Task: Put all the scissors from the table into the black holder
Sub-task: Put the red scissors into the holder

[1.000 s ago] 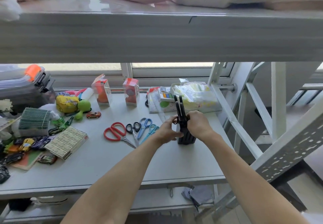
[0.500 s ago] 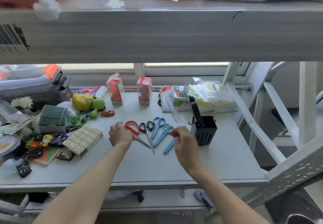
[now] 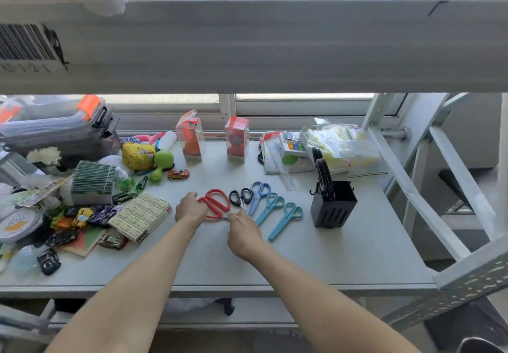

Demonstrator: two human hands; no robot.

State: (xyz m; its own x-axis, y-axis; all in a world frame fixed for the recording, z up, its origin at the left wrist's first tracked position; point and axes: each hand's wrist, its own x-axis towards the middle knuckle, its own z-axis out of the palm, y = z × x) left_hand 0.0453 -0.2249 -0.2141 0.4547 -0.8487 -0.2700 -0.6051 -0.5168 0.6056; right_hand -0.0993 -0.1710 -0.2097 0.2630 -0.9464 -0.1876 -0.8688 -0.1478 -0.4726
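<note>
Several scissors lie in a row mid-table: red scissors (image 3: 217,204), small black scissors (image 3: 241,196), dark blue scissors (image 3: 258,193) and two light blue scissors (image 3: 270,206) (image 3: 287,219). To their right stands the black holder (image 3: 334,209), with black-handled scissors (image 3: 323,171) upright in it. My left hand (image 3: 189,209) curls its fingers around the left loop of the red scissors' handle. My right hand (image 3: 243,233) has its fingertips at the red scissors' blades, which it hides. The red scissors still rest on the table.
A box of small packs (image 3: 140,215), toy cars (image 3: 178,174) and clutter fill the table's left side. Two clear boxes (image 3: 236,143) and plastic bags (image 3: 341,143) stand at the back. A shelf (image 3: 247,44) hangs overhead, and a white metal frame (image 3: 428,187) rises on the right.
Both hands left the black holder and moved left to the row of scissors. My left hand reached the red handle and my right hand shifted from the blue scissors to the red blades.
</note>
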